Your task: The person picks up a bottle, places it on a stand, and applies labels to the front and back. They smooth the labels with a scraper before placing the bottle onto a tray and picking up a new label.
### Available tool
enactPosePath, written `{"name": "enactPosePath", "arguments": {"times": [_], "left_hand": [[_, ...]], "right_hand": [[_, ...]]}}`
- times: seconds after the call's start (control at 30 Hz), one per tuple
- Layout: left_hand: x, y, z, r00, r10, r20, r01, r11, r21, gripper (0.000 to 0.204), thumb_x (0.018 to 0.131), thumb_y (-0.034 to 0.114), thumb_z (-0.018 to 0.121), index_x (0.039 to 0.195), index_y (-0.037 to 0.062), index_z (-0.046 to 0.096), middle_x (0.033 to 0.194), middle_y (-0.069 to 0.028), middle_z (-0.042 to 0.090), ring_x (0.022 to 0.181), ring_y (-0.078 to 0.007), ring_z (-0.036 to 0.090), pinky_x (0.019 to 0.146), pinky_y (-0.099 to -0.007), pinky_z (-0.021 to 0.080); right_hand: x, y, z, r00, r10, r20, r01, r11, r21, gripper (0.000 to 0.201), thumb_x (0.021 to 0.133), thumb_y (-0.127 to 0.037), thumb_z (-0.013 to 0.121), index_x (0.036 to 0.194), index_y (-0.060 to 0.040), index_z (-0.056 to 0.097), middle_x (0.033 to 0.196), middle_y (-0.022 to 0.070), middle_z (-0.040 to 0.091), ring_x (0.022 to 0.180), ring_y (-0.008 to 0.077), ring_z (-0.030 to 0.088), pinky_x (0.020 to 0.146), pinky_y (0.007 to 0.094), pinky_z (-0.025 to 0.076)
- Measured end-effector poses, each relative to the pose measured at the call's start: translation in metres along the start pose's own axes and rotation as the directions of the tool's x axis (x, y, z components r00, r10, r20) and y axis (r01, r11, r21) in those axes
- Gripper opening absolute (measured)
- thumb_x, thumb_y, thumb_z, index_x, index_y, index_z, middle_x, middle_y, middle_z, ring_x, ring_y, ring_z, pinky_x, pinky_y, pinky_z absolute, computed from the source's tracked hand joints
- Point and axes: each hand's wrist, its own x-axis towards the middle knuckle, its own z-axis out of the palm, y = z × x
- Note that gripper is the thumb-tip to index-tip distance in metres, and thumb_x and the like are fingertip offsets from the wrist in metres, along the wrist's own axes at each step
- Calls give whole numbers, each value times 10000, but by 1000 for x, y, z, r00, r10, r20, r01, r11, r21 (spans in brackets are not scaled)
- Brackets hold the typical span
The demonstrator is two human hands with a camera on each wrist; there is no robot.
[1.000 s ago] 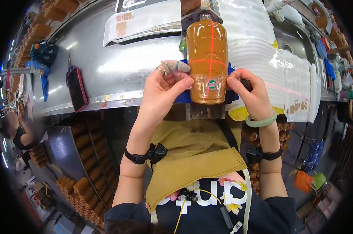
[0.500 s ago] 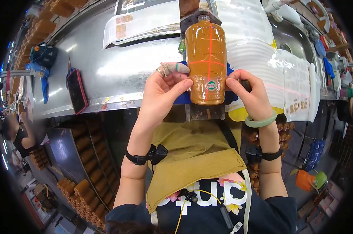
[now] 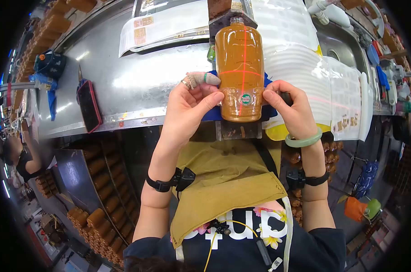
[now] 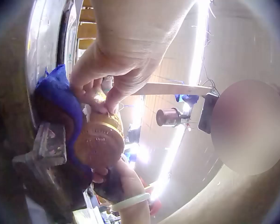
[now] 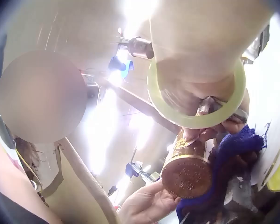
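An amber glass bottle (image 3: pixel 239 52) lies on its side over a blue cloth (image 3: pixel 271 112), neck pointing away, with red laser lines crossing it. Around its lower part runs a clear label (image 3: pixel 232 108) with gold print; a round green sticker (image 3: pixel 246 99) shows there. My left hand (image 3: pixel 187 102) pinches the label's left end at the bottle's side, a cloth cover on one finger. At the opposite end, my right hand (image 3: pixel 296 106) pinches the label too, and a dark tool (image 3: pixel 286 98) is tucked in its fingers. Facing the left wrist camera is the bottle's base (image 4: pixel 100 144).
Clear printed sheets (image 3: pixel 296 68) are stacked right of the bottle, more sheets (image 3: pixel 169 27) back left. A phone (image 3: pixel 88 104) lies on the metal table (image 3: pixel 137 90). Many bottles (image 3: pixel 103 231) stand low at left. The bottle's neck meets a metal block (image 3: pixel 221 20).
Both hands and the bottle keep nearly the same place, with only a slight shift of the whole view. A person in the left background has moved their arms.
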Motion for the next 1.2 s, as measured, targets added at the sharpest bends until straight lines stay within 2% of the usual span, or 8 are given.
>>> {"name": "enactPosePath", "arguments": {"times": [0.37, 0.5, 0.57, 0.63, 0.77, 0.97, 1.03, 1.2], "left_hand": [[-1, 0, 2, 1000, 4, -17, -3, 1000, 19, 317, 950, 31, 776, 1230, 16, 629, 1033, -9, 674, 985, -78, 643, 947, -262, 543], [0, 0, 3, 1000, 8, -10, -8, 1000, 15, 346, 945, 20, 777, 1251, 34, 617, 1014, 1, 647, 988, -68, 632, 946, -255, 534], [1, 0, 3, 1000, 13, -13, -13, 1000, -2, 355, 943, 17, 777, 1257, 40, 613, 1011, 3, 637, 989, -67, 629, 945, -254, 531], [2, 1, 3, 1000, -11, -7, 11, 1000, -2, 360, 940, 12, 777, 1259, 34, 611, 1016, 3, 627, 994, -73, 629, 946, -256, 531], [2, -1, 2, 1000, -3, -11, 3, 1000, 3, 355, 941, 9, 774, 1256, 27, 609, 1022, 0, 621, 986, -82, 632, 946, -256, 532], [-3, -4, 0, 996, 0, -88, 0, 1000, -1, 353, 952, 1, 742, 1273, -8, 595, 1153, -81, 645, 993, -123, 637, 926, -281, 545], [-3, -16, -7, 955, 257, -148, -158, 863, 480, 429, 951, -13, 712, 1346, -46, 550, 1203, -119, 644, 1029, -174, 658, 906, -282, 551], [-29, -28, 5, 812, 583, 24, -451, 603, 658, 804, 901, 151, 777, 1581, -43, 395, 1680, -269, 288, 1499, -410, 365, 1208, -485, 324]], "right_hand": [[0, 0, -2, 999, -28, 27, 28, 1000, 0, 154, 1007, -139, 692, 1055, 8, 695, 887, -29, 660, 827, 50, 561, 776, 220, 459], [1, 2, -18, 992, 4, -125, -9, 999, -43, 291, 1026, -118, 655, 1288, -5, 599, 1082, 27, 618, 937, 79, 565, 836, 237, 479], [-2, -1, -24, 935, -130, -330, 150, 988, 34, 306, 1041, -81, 607, 1332, 3, 568, 1141, 44, 595, 999, 94, 551, 887, 244, 473], [-12, -14, -18, 936, -186, -298, 189, 982, -21, 315, 1050, -48, 560, 1353, 36, 568, 1231, 46, 610, 1169, 120, 555, 1044, 268, 418], [-21, -28, 13, 965, -236, -118, 221, 967, -127, 244, 968, 38, 657, 1209, 19, 686, 1051, 44, 697, 939, 85, 624, 838, 255, 515], [-10, -23, -13, 924, -293, -245, 251, 949, -189, 268, 1004, 57, 578, 1241, 11, 695, 1082, 62, 690, 957, 98, 631, 824, 250, 503], [-15, -22, -13, 943, -288, -168, 244, 939, -242, 274, 1002, 56, 575, 1249, 14, 689, 1095, 61, 663, 972, 103, 621, 853, 252, 497], [-16, -21, 21, 880, -470, 65, 431, 736, -522, 760, 766, -163, 905, 1426, 18, 577, 1215, 141, 585, 1058, 267, 624, 938, 320, 503]]}}
